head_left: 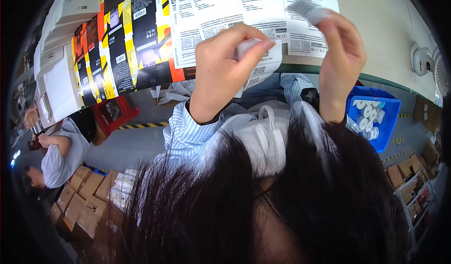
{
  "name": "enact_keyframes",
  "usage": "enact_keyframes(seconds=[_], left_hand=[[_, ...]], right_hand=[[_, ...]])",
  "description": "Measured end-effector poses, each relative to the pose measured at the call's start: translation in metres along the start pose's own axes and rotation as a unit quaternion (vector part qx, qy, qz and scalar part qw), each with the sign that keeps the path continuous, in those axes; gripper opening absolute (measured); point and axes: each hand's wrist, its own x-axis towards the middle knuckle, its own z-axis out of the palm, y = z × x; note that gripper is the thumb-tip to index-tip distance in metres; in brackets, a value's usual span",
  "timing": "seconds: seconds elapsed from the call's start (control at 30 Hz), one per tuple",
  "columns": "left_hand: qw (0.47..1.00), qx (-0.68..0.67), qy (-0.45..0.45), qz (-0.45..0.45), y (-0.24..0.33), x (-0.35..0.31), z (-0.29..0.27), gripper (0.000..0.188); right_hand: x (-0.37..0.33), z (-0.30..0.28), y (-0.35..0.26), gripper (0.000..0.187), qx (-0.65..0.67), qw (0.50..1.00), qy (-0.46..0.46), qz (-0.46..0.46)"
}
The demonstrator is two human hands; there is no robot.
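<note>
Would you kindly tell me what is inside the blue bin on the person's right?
The blue bin holds several white rolls, some showing print on their sides. Anything lying beneath the upper rolls is covered, so I cannot tell what it is.

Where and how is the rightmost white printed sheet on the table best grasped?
Probably by pinching the near right corner of the rightmost sheet, coming from the right: it lies flat, its right edge borders bare tabletop, and its left edge meets the neighbouring sheets.
</note>
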Motion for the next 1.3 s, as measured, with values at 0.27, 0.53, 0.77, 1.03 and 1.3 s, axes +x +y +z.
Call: enact_keyframes(seconds=[0.27,0.53,0.77,1.03,1.3], left_hand=[[0.992,0.079,0.057,0.079,0.0,0.007,0.001,0.017],[0.999,0.015,0.008,0.045,-0.008,0.008,0.005,0.03],[0.998,0.002,0.048,-0.045,0.002,0.005,0.008,0.019],[0.986,0.057,-0.117,0.105,-0.01,0.008,0.02,0.018],[0.986,0.064,-0.133,0.077,-0.028,-0.001,0.021,0.021]], right_hand=[[-0.012,0.007,-0.003,0.072,0.045,0.967,-0.176,0.178],[-0.009,0.009,-0.004,0.064,-0.04,0.98,-0.156,0.113],[0.003,-0.001,0.001,0.059,0.006,0.998,-0.065,0.016],[0.009,-0.022,0.031,0.084,-0.496,0.829,-0.214,-0.148],[0.021,-0.028,0.028,0.073,-0.462,0.863,-0.154,-0.135]])
